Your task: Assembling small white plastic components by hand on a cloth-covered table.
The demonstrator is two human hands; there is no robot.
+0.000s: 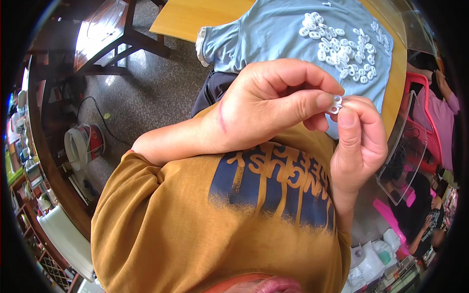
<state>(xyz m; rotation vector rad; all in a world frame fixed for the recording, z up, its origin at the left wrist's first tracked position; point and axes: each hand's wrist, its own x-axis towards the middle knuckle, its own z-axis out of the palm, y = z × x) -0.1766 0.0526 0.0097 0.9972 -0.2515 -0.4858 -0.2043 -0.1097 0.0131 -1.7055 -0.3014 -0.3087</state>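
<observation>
Small white piece (pixel 335 104), pinched between left hand (pixel 273 105) and right hand (pixel 359 141): moulded plastic, smooth, slight gloss. Heap of white pieces (pixel 342 46): same plastic, same sheen. Light blue cloth (pixel 273 34) under the heap: soft knit fabric, matt, lightly creased. Worktop (pixel 190 17): light wood, smooth, satin finish. Mustard shirt (pixel 166 229): matt cotton-like cloth, navy print seen as worn and patchy. Floor (pixel 156 93): speckled stone-like surface, dull polish. Clear sheet (pixel 403 161) at right: transparent plastic, glossy. Dark frame (pixel 122 44) upper left: varnished wood
</observation>
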